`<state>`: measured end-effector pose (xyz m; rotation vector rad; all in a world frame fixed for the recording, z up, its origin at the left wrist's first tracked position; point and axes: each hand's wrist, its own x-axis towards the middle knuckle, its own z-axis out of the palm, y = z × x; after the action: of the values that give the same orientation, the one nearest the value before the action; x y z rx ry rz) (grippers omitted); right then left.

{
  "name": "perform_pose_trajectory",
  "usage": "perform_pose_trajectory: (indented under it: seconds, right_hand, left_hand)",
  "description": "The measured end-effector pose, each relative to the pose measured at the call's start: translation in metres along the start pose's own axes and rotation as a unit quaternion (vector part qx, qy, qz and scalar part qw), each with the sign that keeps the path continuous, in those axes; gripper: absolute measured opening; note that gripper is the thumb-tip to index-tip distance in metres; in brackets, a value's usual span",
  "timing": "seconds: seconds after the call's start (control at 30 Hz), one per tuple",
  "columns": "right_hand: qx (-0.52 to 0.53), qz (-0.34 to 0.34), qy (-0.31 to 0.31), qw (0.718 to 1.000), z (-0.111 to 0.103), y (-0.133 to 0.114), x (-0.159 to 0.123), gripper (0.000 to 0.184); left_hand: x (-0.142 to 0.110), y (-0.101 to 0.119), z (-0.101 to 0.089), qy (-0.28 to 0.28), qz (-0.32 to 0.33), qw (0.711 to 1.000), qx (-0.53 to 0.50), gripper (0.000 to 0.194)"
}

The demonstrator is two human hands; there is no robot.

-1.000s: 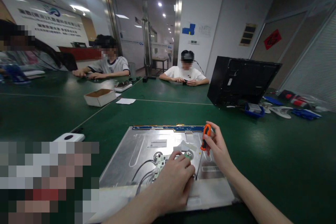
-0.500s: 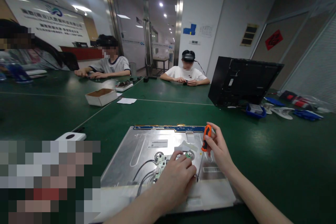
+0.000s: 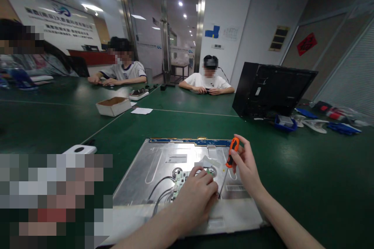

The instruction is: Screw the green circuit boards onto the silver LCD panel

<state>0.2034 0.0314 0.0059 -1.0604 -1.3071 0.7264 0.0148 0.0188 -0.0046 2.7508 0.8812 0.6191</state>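
A silver metal back panel (image 3: 152,171) of a display lies flat on the green table in front of me. A small green circuit board (image 3: 180,179) with black wires sits at its middle. My left hand (image 3: 194,200) rests curled on the panel, fingertips pressing on the board. My right hand (image 3: 245,167) grips an orange-handled screwdriver (image 3: 232,151) held upright, its thin shaft slanting down to the panel beside my left hand.
A black monitor (image 3: 271,89) stands at the right rear, with blue and white parts (image 3: 315,122) beside it. A shallow cardboard box (image 3: 113,106) and a white device (image 3: 79,149) lie to the left. Other people sit along the far side of the table.
My right hand and the screwdriver have shifted slightly up and to the right. The left hand stays on the board.
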Motion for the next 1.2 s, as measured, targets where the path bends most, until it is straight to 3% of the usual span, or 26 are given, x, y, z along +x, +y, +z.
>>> perform_pose_trajectory:
  seconds: [0.2, 0.33, 0.43, 1.2]
  right_hand:
    - [-0.095, -0.159, 0.023, 0.982, -0.003, -0.004, -0.012, 0.043]
    - [-0.172, -0.305, 0.008, 0.937, -0.003, -0.005, -0.018, 0.054]
    - [-0.189, -0.36, -0.003, 0.914, -0.001, -0.006, -0.02, 0.059]
    - [-0.203, -0.38, -0.041, 0.902, 0.006, -0.014, -0.023, 0.058]
  left_hand:
    - [0.0, 0.002, -0.01, -0.03, 0.008, 0.999, -0.029, 0.001]
    - [0.001, 0.004, -0.012, -0.043, 0.001, 0.999, -0.027, 0.005]
    - [0.001, 0.005, -0.01, -0.044, -0.005, 0.999, -0.018, 0.007]
    - [0.002, 0.003, -0.006, -0.039, -0.004, 0.999, -0.017, 0.013]
